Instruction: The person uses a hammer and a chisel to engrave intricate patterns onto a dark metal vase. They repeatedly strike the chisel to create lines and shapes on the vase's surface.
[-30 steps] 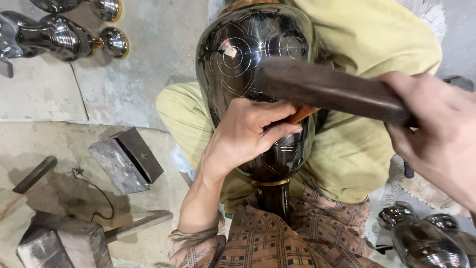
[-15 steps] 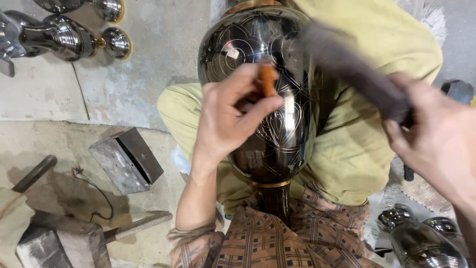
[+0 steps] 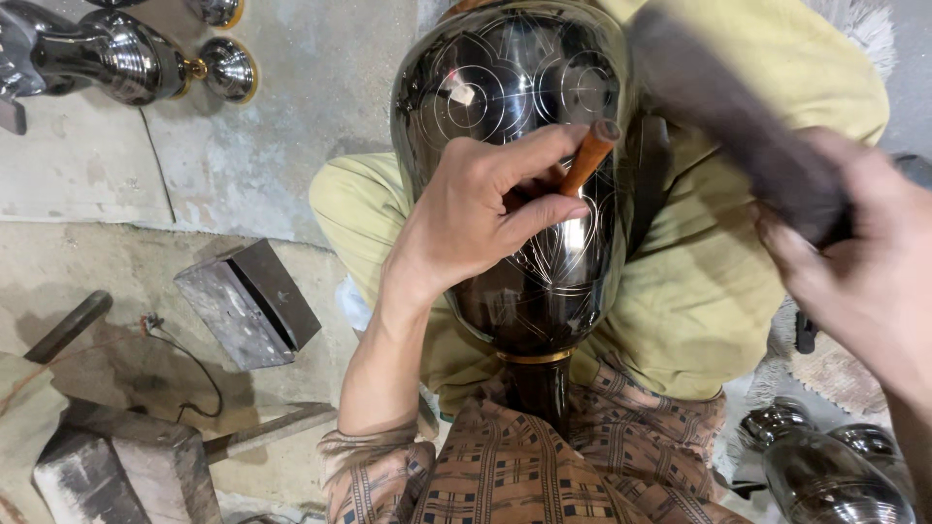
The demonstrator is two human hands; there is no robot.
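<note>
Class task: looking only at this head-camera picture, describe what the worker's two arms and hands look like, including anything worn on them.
Both hands are bare: no gloves, rings or watch show. The left hand continues into an uncovered forearm, with a brown checked sleeve pushed up near the elbow. The right hand is close to the lens and blurred; only its back and wrist show, with no sleeve in view.

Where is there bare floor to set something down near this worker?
The widest bare patch is the concrete floor between the dark vases at top left, the metal box and the knee. It is crowded at bottom left around the wooden block, and at bottom right by more vases. The lap is filled by the engraved vase.
</note>
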